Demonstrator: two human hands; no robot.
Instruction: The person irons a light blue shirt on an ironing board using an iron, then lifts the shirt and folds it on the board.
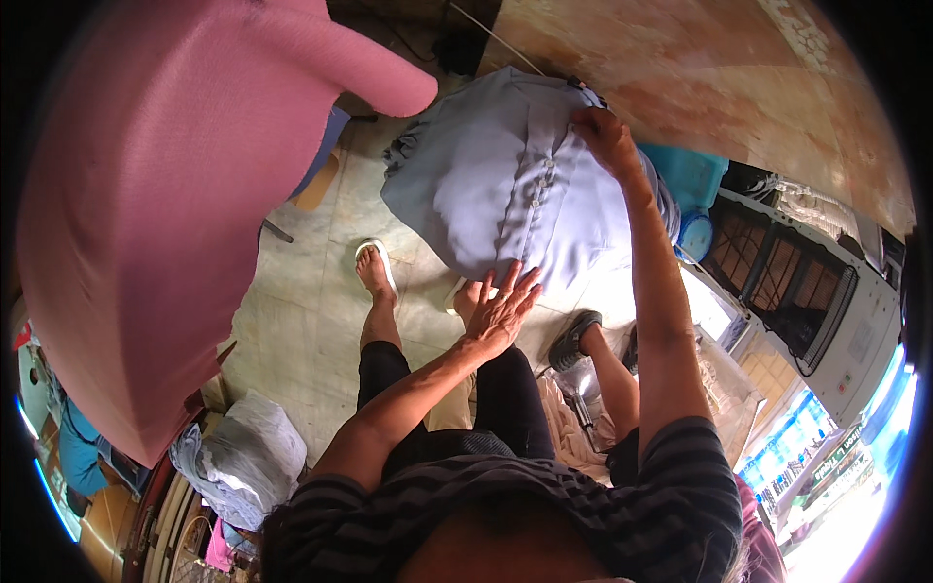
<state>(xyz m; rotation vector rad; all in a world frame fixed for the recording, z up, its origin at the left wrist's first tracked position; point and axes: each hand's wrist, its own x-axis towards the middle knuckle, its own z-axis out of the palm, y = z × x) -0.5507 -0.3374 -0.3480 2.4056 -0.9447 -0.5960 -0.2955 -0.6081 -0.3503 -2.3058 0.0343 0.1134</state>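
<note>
A pale blue-grey garment (466, 185) with a buttoned placket hangs spread out in front of me, its fabric bunched at the far left edge. Up at its far right edge, my right hand (606, 138) is closed on the cloth, the fingertips partly hidden. My left hand (501, 311) rests by the near edge of the garment, fingers spread and stretched out, just below the placket. What supports the garment from beneath is hidden.
A large pink cloth-covered surface (165, 194) fills the left. A marbled brown panel (719, 78) stands far right, with a teal container (688, 167) and a white-framed appliance (846, 340) below. Bagged cloth (251, 442) lies near left. Another person's dark shoe (573, 340) is right of my feet.
</note>
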